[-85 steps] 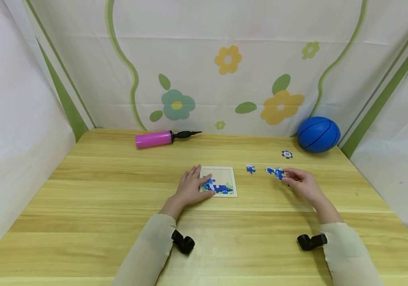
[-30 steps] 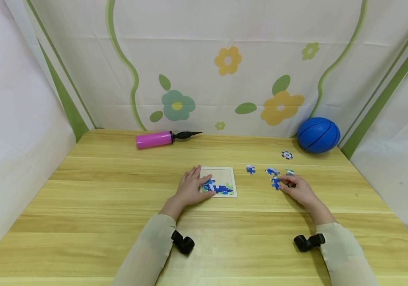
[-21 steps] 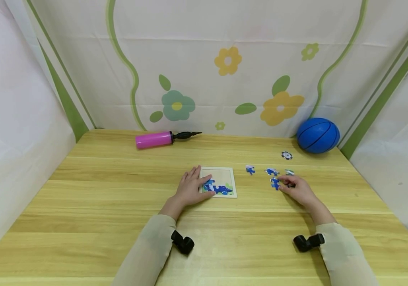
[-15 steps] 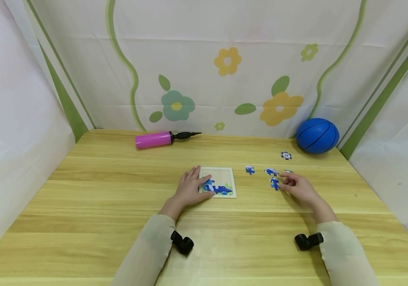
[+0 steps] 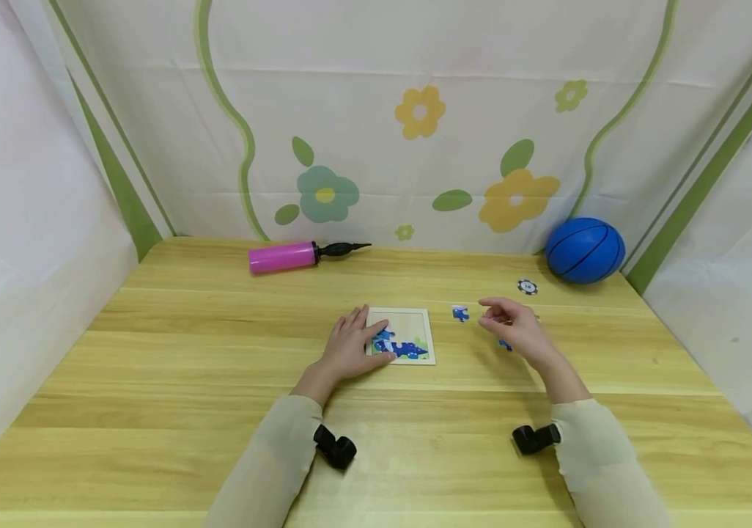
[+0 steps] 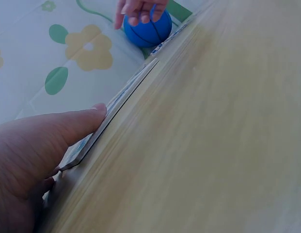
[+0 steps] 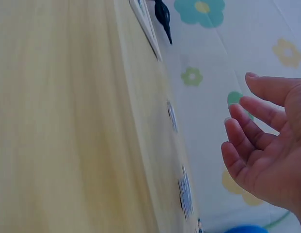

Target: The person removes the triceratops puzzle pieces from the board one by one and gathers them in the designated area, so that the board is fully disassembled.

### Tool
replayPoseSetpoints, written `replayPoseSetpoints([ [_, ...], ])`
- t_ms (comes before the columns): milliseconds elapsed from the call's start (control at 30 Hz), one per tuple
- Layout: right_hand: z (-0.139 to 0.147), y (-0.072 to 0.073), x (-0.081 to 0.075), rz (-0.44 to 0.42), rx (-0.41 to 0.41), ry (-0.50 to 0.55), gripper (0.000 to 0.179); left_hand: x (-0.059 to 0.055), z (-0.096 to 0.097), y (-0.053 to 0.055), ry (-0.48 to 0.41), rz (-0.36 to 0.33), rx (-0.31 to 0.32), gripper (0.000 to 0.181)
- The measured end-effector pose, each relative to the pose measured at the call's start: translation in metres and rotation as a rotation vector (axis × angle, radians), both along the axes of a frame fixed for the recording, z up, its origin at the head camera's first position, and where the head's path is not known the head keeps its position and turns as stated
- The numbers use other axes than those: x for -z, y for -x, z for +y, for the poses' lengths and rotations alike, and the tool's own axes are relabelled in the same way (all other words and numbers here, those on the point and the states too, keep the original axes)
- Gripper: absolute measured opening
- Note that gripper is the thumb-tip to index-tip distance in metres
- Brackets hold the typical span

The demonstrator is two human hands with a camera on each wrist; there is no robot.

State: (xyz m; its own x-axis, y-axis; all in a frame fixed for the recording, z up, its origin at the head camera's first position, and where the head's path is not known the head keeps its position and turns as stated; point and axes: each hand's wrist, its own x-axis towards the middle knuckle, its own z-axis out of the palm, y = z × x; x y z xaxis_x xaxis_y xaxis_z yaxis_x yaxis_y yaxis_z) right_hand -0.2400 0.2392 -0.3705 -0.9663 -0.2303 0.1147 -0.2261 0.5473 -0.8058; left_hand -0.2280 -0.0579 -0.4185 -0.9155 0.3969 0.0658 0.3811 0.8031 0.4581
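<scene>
A pink pump (image 5: 284, 258) lies towards the rear of the table (image 5: 152, 381). The left hand (image 5: 352, 347) rests on the left edge of the puzzle board (image 5: 404, 320), fingers spread. A loose piece (image 5: 459, 314) lies beyond. The right hand (image 5: 521, 335) hovers, thumb and fingers apart.

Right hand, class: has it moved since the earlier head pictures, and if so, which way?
Yes. The right hand has moved to the person's left, closer to the puzzle frame, which has stayed in place.
</scene>
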Motion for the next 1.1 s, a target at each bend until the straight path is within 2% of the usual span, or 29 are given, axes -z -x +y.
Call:
replayPoseSetpoints([
  [200, -0.041, 0.008, 0.006, 0.023, -0.012, 0.051, 0.035, 0.000, -0.004, 0.002, -0.103, -0.017, -0.008, 0.065],
  [300, -0.061, 0.010, 0.009, 0.023, -0.033, 0.070, 0.032, 0.001, -0.009, 0.004, -0.096, 0.000, -0.007, 0.064],
  [533, -0.098, 0.010, 0.016, -0.050, -0.095, 0.066, 0.029, -0.001, -0.018, 0.007, -0.016, -0.001, -0.033, 0.064],
  [733, -0.115, 0.011, 0.029, -0.100, -0.109, 0.062, 0.024, -0.001, -0.019, 0.007, -0.011, 0.000, -0.025, 0.064],
  [1100, -0.126, 0.009, 0.046, -0.007, -0.122, -0.082, 0.024, 0.001, -0.019, 0.007, -0.016, -0.002, -0.032, 0.064],
])
